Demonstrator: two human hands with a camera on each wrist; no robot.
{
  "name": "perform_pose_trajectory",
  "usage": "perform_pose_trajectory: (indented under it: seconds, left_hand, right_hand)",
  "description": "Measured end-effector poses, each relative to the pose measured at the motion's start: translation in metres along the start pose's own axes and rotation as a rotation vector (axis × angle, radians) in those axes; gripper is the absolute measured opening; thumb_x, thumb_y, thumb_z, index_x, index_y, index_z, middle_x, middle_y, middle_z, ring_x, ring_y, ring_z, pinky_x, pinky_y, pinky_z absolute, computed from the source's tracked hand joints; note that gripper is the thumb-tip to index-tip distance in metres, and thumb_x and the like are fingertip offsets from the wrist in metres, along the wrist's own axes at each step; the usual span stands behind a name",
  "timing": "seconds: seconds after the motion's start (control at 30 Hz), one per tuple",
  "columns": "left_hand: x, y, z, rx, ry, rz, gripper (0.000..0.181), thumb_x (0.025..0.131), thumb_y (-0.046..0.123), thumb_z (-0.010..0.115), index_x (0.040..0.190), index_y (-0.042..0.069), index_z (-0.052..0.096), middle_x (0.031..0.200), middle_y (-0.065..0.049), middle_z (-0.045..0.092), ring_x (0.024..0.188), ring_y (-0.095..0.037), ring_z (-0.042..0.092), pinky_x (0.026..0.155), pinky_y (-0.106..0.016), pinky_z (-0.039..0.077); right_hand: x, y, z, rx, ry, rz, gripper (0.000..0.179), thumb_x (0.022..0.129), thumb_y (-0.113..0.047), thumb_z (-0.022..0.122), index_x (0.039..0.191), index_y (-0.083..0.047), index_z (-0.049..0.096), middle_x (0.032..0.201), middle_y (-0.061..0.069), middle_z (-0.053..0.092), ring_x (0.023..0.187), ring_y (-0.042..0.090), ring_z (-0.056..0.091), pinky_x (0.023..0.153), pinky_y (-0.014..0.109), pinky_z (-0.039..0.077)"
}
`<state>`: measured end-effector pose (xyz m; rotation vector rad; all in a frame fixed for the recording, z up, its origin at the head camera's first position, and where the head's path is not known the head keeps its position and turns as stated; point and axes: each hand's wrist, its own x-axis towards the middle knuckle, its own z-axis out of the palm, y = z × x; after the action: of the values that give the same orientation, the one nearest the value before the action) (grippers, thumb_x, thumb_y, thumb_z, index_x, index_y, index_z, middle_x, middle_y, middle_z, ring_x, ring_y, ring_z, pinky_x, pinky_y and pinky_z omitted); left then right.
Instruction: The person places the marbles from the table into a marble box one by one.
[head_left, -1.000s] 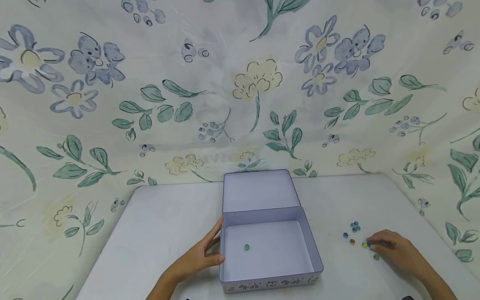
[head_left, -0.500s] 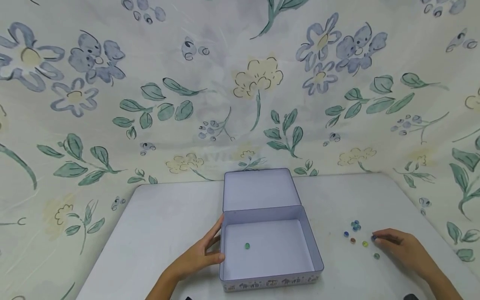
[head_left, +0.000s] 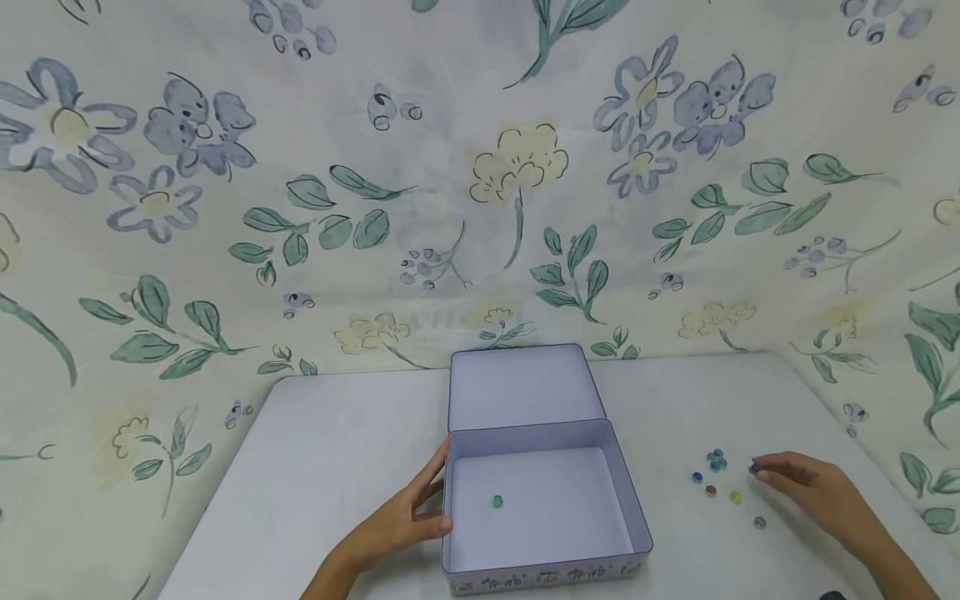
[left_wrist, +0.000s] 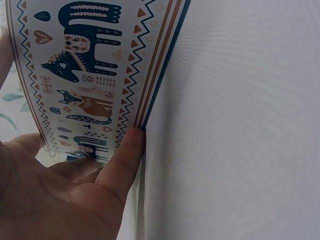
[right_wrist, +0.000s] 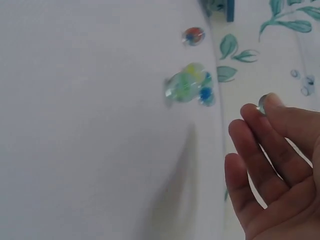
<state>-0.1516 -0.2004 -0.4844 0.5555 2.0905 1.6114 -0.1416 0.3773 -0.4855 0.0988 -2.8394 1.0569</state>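
marble [head_left: 754, 469] pinched between fingers of right hand [head_left: 817, 493]; left hand [head_left: 395, 525], fingers spread against box [head_left: 547, 575], probably steadies it.

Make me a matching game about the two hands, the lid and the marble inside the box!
1. Left hand
2. Right hand
3. Lid
4. Marble inside the box

A. Green
B. Pinching a small marble
C. Touching the left side of the box
D. Open, at the back of the box

Right pairs: 1-C, 2-B, 3-D, 4-A
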Motion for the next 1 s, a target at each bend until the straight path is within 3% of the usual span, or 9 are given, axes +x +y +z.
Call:
perform_pose_trajectory:
  seconds: [0.17,0.37,0.63,1.0]
  left_hand:
    - [-0.003,-0.003,0.006,-0.008,-0.015,-0.004,0.095,0.095,0.035,0.068,0.161,0.038,0.000,0.169,-0.012,-0.009,0.146,-0.060,0.013,0.112,-0.062,0.040]
    - [-0.002,-0.003,0.005,-0.003,-0.004,0.009,0.095,0.095,0.033,0.068,0.161,0.037,0.000,0.169,-0.014,-0.008,0.145,-0.062,0.013,0.111,-0.061,0.041]
    - [-0.004,-0.001,0.001,-0.004,-0.004,-0.003,0.095,0.095,0.034,0.069,0.161,0.037,0.001,0.169,-0.013,-0.007,0.146,-0.061,0.013,0.112,-0.060,0.040]
    - [-0.003,-0.001,0.001,-0.007,0.001,0.012,0.094,0.095,0.033,0.068,0.161,0.035,0.001,0.169,-0.011,-0.007,0.147,-0.059,0.013,0.113,-0.062,0.038]
  right_hand:
    - [-0.003,-0.014,-0.008,0.042,-0.024,0.006,0.028,0.096,-0.028,0.068,0.115,-0.007,0.072,0.106,-0.007,0.076,0.094,-0.023,0.054,0.076,0.008,0.053]
    - [0.009,-0.036,-0.010,0.137,-0.053,-0.058,0.029,0.099,-0.025,0.065,0.118,-0.005,0.070,0.106,-0.023,0.070,0.095,-0.013,0.063,0.078,0.012,0.055]
    - [0.023,-0.070,-0.004,0.374,-0.134,-0.157,0.026,0.100,-0.010,0.060,0.121,0.006,0.065,0.108,-0.016,0.073,0.097,0.004,0.071,0.081,0.016,0.057]
    - [0.044,-0.115,0.008,0.372,-0.203,-0.270,0.021,0.099,-0.011,0.063,0.116,0.000,0.068,0.106,-0.010,0.074,0.095,0.007,0.071,0.080,0.021,0.059]
